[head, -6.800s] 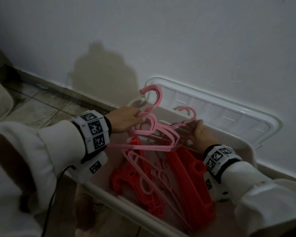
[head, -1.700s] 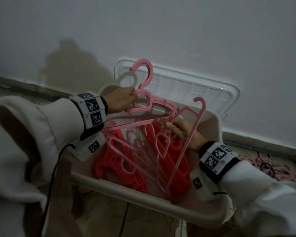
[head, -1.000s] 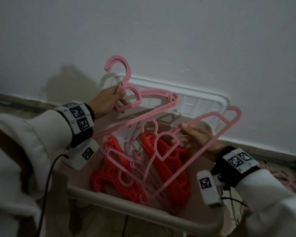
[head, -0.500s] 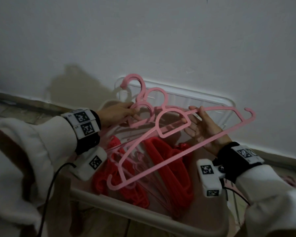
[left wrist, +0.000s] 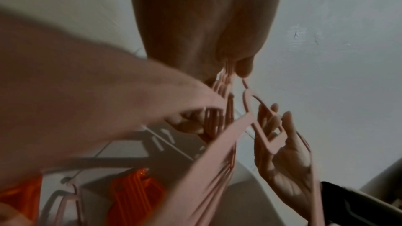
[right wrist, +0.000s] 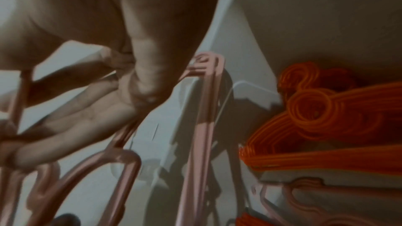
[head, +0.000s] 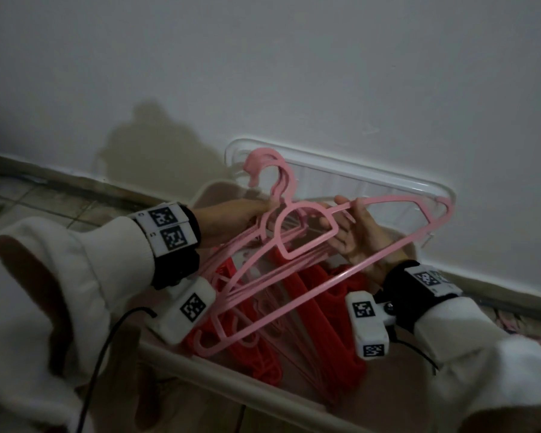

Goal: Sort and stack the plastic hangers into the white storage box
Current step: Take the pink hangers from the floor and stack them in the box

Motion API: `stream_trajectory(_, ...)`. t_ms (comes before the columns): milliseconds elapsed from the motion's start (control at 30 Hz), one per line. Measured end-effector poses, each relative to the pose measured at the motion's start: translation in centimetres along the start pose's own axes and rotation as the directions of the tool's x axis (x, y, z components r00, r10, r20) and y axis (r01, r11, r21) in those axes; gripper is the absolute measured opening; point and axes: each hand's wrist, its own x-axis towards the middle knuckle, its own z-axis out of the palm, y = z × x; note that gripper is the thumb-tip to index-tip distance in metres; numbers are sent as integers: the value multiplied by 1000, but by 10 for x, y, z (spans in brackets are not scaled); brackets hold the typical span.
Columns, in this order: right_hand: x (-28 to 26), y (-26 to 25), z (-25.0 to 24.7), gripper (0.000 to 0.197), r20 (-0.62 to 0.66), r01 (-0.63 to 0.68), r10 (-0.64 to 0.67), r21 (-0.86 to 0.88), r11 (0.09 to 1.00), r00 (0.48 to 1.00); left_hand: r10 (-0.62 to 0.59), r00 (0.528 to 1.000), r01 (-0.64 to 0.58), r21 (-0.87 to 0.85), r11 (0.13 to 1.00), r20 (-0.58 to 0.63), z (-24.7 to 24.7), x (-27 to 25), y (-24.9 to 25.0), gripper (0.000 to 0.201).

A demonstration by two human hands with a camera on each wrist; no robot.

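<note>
My left hand (head: 231, 218) pinches the necks of a bunch of pink hangers (head: 264, 157) held over the white storage box (head: 216, 378). One more pink hanger (head: 310, 246) lies against the front of that bunch. Behind it my right hand (head: 359, 242) is spread, palm and straight fingers supporting it. In the left wrist view my left thumb and fingers (left wrist: 245, 68) close on the necks, and the right hand (left wrist: 282, 152) shows flat behind the hanger. Two piles of red hangers (head: 334, 339) and a few loose pink ones lie in the box.
The box's clear lid (head: 356, 185) leans on the white wall behind it. More pink hangers (head: 512, 323) lie on the floor at the right edge. A black cable (head: 100, 354) hangs from my left wrist. Tiled floor lies to the left.
My right hand lifted the single pink hanger out of the box, turned it and brought it left against the bunch. The left hand kept its grip on the bunch.
</note>
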Motion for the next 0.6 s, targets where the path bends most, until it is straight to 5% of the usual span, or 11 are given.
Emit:
stream_trajectory(167, 9, 8, 6, 56, 33, -35, 36, -20, 999, 999, -54, 995, 29, 265, 964, 87, 5, -2, 2, 33)
stream_trajectory(400, 8, 14, -9, 54, 119, -72, 74, -21, 997, 990, -37, 999, 28, 224, 974, 37, -2, 4, 1, 30)
stream_trajectory(533, 3, 6, -25, 22, -78, -95, 91, -53, 994, 993, -18, 1000, 17, 187, 982, 7, -9, 0, 0, 19)
stream_trajectory(600, -1, 1, -32, 22, -179, -85, 70, -78, 993, 981, 6, 1000, -2, 206, 979, -16, -12, -1, -1, 20)
